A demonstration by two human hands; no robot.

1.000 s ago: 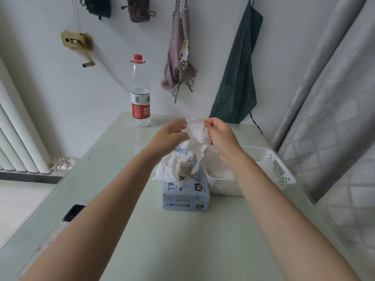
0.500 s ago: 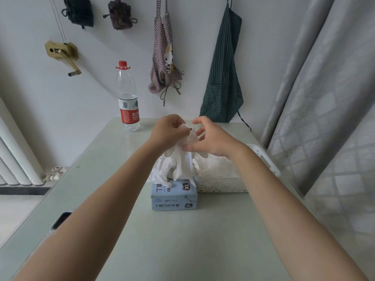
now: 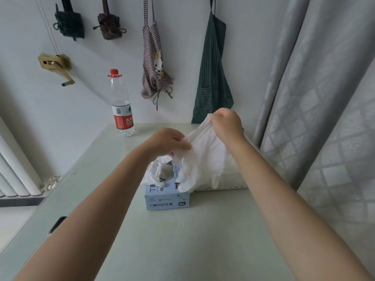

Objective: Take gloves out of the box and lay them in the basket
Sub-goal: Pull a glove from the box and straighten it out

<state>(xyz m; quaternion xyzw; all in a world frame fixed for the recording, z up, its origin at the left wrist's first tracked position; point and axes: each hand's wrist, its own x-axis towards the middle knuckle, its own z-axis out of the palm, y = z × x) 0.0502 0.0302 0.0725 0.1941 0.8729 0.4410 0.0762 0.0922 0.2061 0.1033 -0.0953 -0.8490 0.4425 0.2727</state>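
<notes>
A white glove (image 3: 205, 157) hangs spread between both hands above the table. My left hand (image 3: 168, 141) pinches one corner of its cuff. My right hand (image 3: 227, 123), higher and to the right, pinches the other corner. The glove's fingers dangle over the right end of the light blue glove box (image 3: 167, 199). More white gloves (image 3: 156, 173) bulge out of the box's top opening. The white perforated basket (image 3: 229, 184) stands right of the box, mostly hidden behind the held glove and my right forearm.
A water bottle with a red label (image 3: 120, 106) stands at the table's far edge. Aprons and small bags hang on the wall behind. A grey curtain (image 3: 316, 98) borders the table on the right, and a dark phone (image 3: 57, 224) lies at the left edge.
The hands have drawn apart and stretched the glove open. My right hand rose up and to the right, over the basket. The view tilted a little.
</notes>
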